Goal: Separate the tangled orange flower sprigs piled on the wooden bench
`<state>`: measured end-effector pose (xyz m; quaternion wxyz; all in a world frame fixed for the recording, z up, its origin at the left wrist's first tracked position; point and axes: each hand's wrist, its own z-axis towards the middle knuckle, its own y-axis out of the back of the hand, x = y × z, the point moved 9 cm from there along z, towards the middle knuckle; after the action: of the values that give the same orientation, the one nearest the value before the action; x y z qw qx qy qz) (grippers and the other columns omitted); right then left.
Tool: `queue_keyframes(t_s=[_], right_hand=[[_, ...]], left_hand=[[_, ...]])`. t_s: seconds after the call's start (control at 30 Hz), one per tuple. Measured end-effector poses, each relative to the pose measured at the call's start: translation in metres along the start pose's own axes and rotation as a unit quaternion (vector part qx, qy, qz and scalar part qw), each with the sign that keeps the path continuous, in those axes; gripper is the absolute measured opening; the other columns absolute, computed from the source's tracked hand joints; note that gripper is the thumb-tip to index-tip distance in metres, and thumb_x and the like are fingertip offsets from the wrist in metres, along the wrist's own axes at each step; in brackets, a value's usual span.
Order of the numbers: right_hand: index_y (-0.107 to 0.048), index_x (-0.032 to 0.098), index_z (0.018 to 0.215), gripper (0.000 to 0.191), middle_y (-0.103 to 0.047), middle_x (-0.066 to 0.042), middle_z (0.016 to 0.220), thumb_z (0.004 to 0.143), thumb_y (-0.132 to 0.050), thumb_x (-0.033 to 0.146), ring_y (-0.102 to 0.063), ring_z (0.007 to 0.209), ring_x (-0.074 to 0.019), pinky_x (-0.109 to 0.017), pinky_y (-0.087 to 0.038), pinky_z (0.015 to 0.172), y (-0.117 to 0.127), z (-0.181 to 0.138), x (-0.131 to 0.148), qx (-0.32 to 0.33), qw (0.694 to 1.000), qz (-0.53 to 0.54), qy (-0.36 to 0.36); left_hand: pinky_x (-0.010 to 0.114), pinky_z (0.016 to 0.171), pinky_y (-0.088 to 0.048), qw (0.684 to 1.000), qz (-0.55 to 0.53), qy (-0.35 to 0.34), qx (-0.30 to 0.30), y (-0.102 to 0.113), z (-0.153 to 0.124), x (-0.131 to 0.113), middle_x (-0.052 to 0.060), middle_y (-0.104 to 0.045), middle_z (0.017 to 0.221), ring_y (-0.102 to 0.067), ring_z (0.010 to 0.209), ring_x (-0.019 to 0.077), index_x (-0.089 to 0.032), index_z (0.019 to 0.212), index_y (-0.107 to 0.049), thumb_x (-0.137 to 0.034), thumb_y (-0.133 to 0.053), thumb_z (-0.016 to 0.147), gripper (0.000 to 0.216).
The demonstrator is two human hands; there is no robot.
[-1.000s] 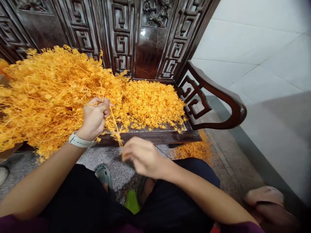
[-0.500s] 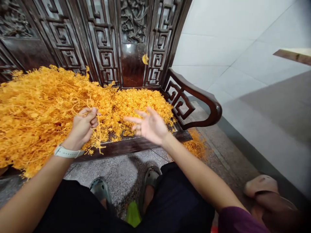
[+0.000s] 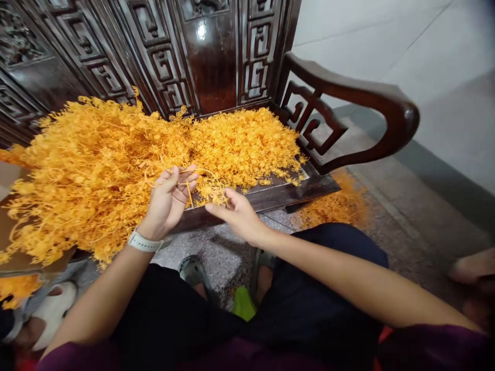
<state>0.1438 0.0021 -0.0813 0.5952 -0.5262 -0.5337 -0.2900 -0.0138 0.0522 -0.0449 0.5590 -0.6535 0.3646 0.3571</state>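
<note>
A big heap of orange plastic sprigs (image 3: 88, 170) lies on the seat of a dark carved wooden bench (image 3: 270, 193). A flatter pile of small orange pieces (image 3: 243, 144) covers the seat's right part. My left hand (image 3: 168, 201), with a white watch on the wrist, pinches a thin orange sprig (image 3: 188, 190) at the heap's edge. My right hand (image 3: 237, 214) is just to its right at the bench's front edge, fingers curled and pinching the sprig's flowered end.
The bench's curved armrest (image 3: 359, 95) rises at the right. More orange pieces (image 3: 332, 203) lie on the speckled floor under it. My knees and sandalled feet (image 3: 193, 270) are below. A cardboard sheet (image 3: 15, 257) is at the left. Another person's foot (image 3: 474, 268) shows at the right.
My right hand, open and raised over the small pieces half a second ago, has come down and closed on the sprig my left hand holds. The camera moved closer to the bench.
</note>
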Motion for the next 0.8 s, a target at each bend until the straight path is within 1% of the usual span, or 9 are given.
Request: queue_keyframes(t_s=[0.1,0.23,0.33,0.43,0.5,0.57,0.63,0.7,0.8], right_hand=[[-0.062,0.019,0.088,0.034,-0.064,0.0,0.074,0.08,-0.084,0.044,-0.053,0.065,-0.0116,-0.03,-0.041,0.065,-0.001,0.004,-0.011,-0.006,0.993,0.104,-0.05],[-0.063,0.021,0.086,0.034,-0.065,0.001,0.069,0.083,-0.082,0.049,-0.05,0.059,-0.0098,-0.029,-0.036,0.059,0.005,0.002,0.004,-0.012,0.991,0.133,-0.013],[-0.066,0.02,0.085,0.032,-0.063,0.002,0.066,0.087,-0.077,0.05,-0.048,0.056,-0.0087,-0.027,-0.034,0.056,0.009,0.002,0.01,-0.003,0.984,0.176,-0.017],[-0.066,0.018,0.08,0.023,-0.061,0.003,0.062,0.084,-0.079,0.037,-0.048,0.055,-0.0082,-0.025,-0.034,0.056,0.009,0.002,0.005,0.002,0.973,0.224,-0.047],[-0.064,0.018,0.072,0.018,-0.059,0.004,0.056,0.079,-0.079,0.026,-0.048,0.053,-0.0079,-0.024,-0.033,0.055,0.005,-0.001,-0.001,0.016,0.974,0.219,-0.063],[-0.063,0.019,0.066,0.018,-0.056,0.006,0.051,0.074,-0.079,0.02,-0.045,0.049,-0.0076,-0.024,-0.031,0.053,-0.008,-0.009,-0.01,0.06,0.976,0.19,-0.093],[-0.064,0.018,0.063,0.017,-0.055,0.006,0.049,0.072,-0.079,0.019,-0.041,0.045,-0.0073,-0.025,-0.027,0.05,-0.028,-0.02,-0.023,0.128,0.971,0.156,-0.131],[-0.063,0.018,0.059,0.019,-0.052,0.007,0.049,0.068,-0.08,0.02,-0.036,0.044,-0.0064,-0.025,-0.022,0.048,-0.048,-0.032,-0.034,0.197,0.959,0.126,-0.158],[-0.053,0.018,0.05,0.034,-0.045,0.008,0.048,0.064,-0.083,0.022,-0.034,0.048,-0.0056,-0.025,-0.023,0.052,-0.067,-0.04,-0.037,0.268,0.949,0.087,-0.142]], left_hand=[[0.016,0.073,-0.062,1.0,0.01,0.0,-0.005,0.003,0.001,-0.001,0.009,-0.08,0.107,-0.076,0.081,0.0099,-0.014,0.088,-0.069,-0.019,-0.059,0.104,0.019],[0.014,0.062,-0.059,0.999,0.028,-0.004,-0.025,0.015,0.004,-0.005,0.008,-0.08,0.1,-0.073,0.072,0.0083,-0.015,0.088,-0.068,-0.021,-0.059,0.104,0.02],[0.015,0.06,-0.058,0.999,0.033,-0.006,-0.024,0.02,0.004,-0.006,0.008,-0.079,0.098,-0.072,0.072,0.0089,-0.015,0.087,-0.067,-0.022,-0.061,0.103,0.019],[0.016,0.059,-0.056,0.999,0.035,-0.01,-0.017,0.021,0.003,-0.01,0.007,-0.078,0.098,-0.07,0.071,0.0089,-0.016,0.087,-0.067,-0.025,-0.068,0.1,0.016],[0.015,0.056,-0.053,0.999,0.034,-0.013,-0.022,0.022,0.003,-0.015,0.006,-0.077,0.097,-0.068,0.07,0.008,-0.016,0.085,-0.066,-0.025,-0.072,0.097,0.017],[0.012,0.051,-0.047,0.999,0.024,-0.008,-0.037,0.024,0.003,-0.019,0.004,-0.075,0.091,-0.064,0.066,0.0061,-0.015,0.082,-0.064,-0.022,-0.075,0.094,0.018],[0.011,0.046,-0.04,0.999,0.017,0.004,-0.049,0.025,0.002,-0.02,0.001,-0.07,0.084,-0.059,0.061,0.0041,-0.015,0.079,-0.062,-0.017,-0.075,0.092,0.019],[0.011,0.043,-0.037,0.999,0.028,0.012,-0.042,0.022,-0.001,-0.018,0.0,-0.065,0.079,-0.053,0.056,0.0031,-0.016,0.077,-0.06,-0.012,-0.074,0.089,0.018],[0.013,0.045,-0.038,0.998,0.068,0.003,-0.014,0.013,-0.007,-0.014,-0.001,-0.06,0.077,-0.049,0.055,0.0042,-0.016,0.074,-0.057,-0.008,-0.074,0.081,0.021]])
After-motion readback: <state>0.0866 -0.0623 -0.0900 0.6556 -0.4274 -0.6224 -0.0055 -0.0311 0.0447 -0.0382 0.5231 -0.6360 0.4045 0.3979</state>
